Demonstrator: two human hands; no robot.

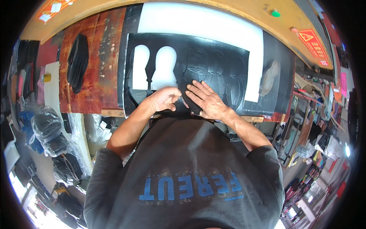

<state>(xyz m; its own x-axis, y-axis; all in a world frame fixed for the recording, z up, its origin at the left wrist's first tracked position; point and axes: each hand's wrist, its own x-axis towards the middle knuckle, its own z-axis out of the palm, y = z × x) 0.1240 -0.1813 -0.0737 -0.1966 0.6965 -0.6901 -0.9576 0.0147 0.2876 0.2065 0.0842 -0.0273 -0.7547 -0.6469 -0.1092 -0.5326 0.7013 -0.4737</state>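
A black sheet (152, 42) lies on a white board (198, 23) in front of me. Two sole-shaped holes in its left half let the white through, and sole outlines are pressed into its right half. My right hand (207, 102) rests on the sheet near its front edge, fingers stretched out flat and the thumb lower down. Just left of it, beside the second hole, my left hand (164, 100) is closed with curled fingers. Whatever those fingers may hold is hidden.
A stack of black sole-shaped pieces (78, 63) sits on a red-brown board (105, 76) at left. On the right lies a pale sole-shaped piece (270, 77). A yellow machine beam (228, 13) with a green button (275, 13) spans the far side. Plastic-wrapped bundles (49, 128) stand at left.
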